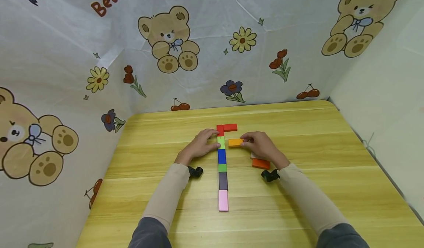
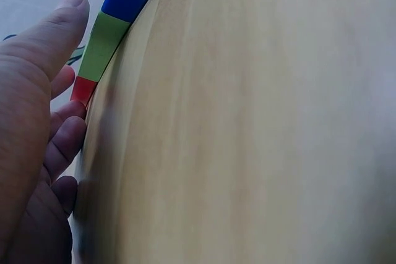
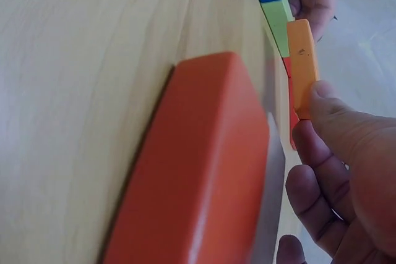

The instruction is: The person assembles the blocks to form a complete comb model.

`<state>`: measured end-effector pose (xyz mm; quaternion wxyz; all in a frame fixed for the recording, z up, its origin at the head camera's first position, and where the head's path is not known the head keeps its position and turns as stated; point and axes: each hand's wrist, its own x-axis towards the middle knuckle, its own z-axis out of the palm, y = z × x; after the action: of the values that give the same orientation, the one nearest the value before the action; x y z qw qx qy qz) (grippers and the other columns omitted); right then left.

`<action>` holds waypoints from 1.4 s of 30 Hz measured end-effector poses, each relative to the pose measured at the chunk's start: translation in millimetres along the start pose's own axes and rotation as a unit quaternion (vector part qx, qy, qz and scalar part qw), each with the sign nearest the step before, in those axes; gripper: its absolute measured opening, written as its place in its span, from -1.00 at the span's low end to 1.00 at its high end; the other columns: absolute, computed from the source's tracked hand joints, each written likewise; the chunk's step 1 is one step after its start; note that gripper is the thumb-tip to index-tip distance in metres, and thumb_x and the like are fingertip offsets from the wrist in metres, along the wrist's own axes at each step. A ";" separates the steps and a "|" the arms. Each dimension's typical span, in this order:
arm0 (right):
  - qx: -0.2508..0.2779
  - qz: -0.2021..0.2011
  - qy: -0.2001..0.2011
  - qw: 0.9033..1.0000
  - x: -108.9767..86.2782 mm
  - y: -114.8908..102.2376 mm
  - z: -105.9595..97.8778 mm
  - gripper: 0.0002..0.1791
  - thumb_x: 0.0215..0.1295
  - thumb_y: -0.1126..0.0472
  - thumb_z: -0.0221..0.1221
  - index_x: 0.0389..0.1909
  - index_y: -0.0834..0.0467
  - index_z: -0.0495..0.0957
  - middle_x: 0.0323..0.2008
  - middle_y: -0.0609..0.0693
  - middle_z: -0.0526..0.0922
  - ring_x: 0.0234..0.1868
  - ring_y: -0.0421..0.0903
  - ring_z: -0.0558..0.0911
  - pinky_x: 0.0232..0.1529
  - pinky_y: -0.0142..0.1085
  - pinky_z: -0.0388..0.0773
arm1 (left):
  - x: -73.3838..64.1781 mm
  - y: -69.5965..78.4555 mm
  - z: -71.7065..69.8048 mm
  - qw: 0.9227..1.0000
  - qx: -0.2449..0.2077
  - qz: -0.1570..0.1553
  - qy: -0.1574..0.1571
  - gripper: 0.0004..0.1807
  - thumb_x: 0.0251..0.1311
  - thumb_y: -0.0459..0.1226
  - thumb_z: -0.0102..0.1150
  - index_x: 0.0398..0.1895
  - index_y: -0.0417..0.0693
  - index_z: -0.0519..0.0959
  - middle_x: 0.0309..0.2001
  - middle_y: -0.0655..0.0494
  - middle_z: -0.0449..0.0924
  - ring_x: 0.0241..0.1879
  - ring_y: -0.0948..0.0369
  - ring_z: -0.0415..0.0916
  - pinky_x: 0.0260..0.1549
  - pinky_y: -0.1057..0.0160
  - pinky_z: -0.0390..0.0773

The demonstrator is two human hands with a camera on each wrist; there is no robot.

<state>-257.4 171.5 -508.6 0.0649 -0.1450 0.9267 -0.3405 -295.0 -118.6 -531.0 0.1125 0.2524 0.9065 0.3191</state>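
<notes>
My right hand (image 1: pixel 260 144) pinches one end of a light orange block (image 1: pixel 235 142) between thumb and fingers, just right of a straight row of coloured blocks. In that row, from far to near, come a red block (image 1: pixel 220 131), a light green block (image 1: pixel 221 142), a blue block (image 1: pixel 222 156), a green block (image 1: pixel 222 168), a dark grey block (image 1: pixel 223 181) and a pink block (image 1: pixel 223 200). My left hand (image 1: pixel 200 144) rests at the row's left side, fingers loosely bent, with fingertips right at the red and light green blocks. Another red block (image 1: pixel 230 127) extends rightward from the row's far end.
Below my right hand lies a red-orange block (image 1: pixel 261 163) beside a pale block (image 1: pixel 253 155), partly hidden by the hand. A wooden table (image 1: pixel 149 196) carries everything. Behind it hangs a bear-print cloth (image 1: pixel 212 56), and a white wall (image 1: pixel 391 93) stands at the right.
</notes>
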 end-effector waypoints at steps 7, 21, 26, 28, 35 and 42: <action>-0.002 0.006 -0.004 1.000 3.9 1.4 8.4 -0.70 0.36 0.06 0.29 0.03 0.08 0.70 -0.24 -0.09 0.72 -0.20 -0.10 0.58 0.02 -0.15 0.59 | -0.1 0.1 2.3 1.000 0.006 -0.002 -0.002 -0.36 0.36 0.13 0.15 0.44 0.19 0.34 0.47 0.18 0.27 0.38 0.13 0.29 0.45 -0.03 0.23; -0.015 0.011 -0.006 1.000 4.8 0.0 12.3 -0.67 0.35 0.02 0.29 0.06 0.07 0.69 -0.23 -0.09 0.71 -0.22 -0.11 0.57 0.03 -0.14 0.60 | 0.8 1.4 1.8 1.000 0.005 0.002 0.002 -0.35 0.34 0.13 0.17 0.43 0.18 0.35 0.47 0.15 0.28 0.43 0.10 0.25 0.46 -0.05 0.20; -0.014 0.013 -0.007 1.000 6.0 -0.1 13.8 -0.66 0.35 0.02 0.30 0.05 0.07 0.68 -0.24 -0.09 0.70 -0.26 -0.13 0.57 -0.05 -0.19 0.60 | 1.5 0.2 2.3 1.000 0.008 0.002 0.001 -0.36 0.34 0.12 0.18 0.43 0.19 0.35 0.47 0.16 0.28 0.44 0.10 0.22 0.47 -0.05 0.18; -0.015 0.011 -0.006 1.000 6.3 0.6 14.5 -0.67 0.35 0.01 0.30 0.05 0.07 0.69 -0.25 -0.10 0.70 -0.28 -0.14 0.57 -0.07 -0.20 0.60 | 1.4 0.1 2.3 1.000 0.009 0.001 0.001 -0.36 0.35 0.12 0.18 0.43 0.19 0.35 0.47 0.16 0.28 0.46 0.10 0.21 0.48 -0.06 0.16; -0.014 0.012 -0.009 1.000 8.2 -1.4 14.5 -0.64 0.34 0.02 0.30 0.08 0.07 0.68 -0.23 -0.08 0.70 -0.33 -0.15 0.57 -0.15 -0.23 0.61 | 1.5 0.1 1.5 1.000 0.011 0.000 0.005 -0.35 0.34 0.12 0.18 0.44 0.19 0.35 0.47 0.16 0.27 0.44 0.10 0.21 0.49 -0.07 0.12; 0.006 0.022 -0.024 0.999 8.9 -2.5 14.6 -0.61 0.34 0.01 0.30 0.12 0.09 0.66 -0.21 -0.04 0.67 -0.60 -0.14 0.54 -0.53 -0.30 0.57 | 1.4 -1.3 1.8 1.000 0.010 -0.003 0.003 -0.33 0.33 0.13 0.19 0.45 0.21 0.33 0.48 0.17 0.27 0.46 0.10 0.20 0.50 -0.06 0.12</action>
<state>-262.1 158.0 -518.3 0.0954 -0.1323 0.9259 -0.3407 -296.0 -117.8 -533.2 0.1080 0.2497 0.9108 0.3105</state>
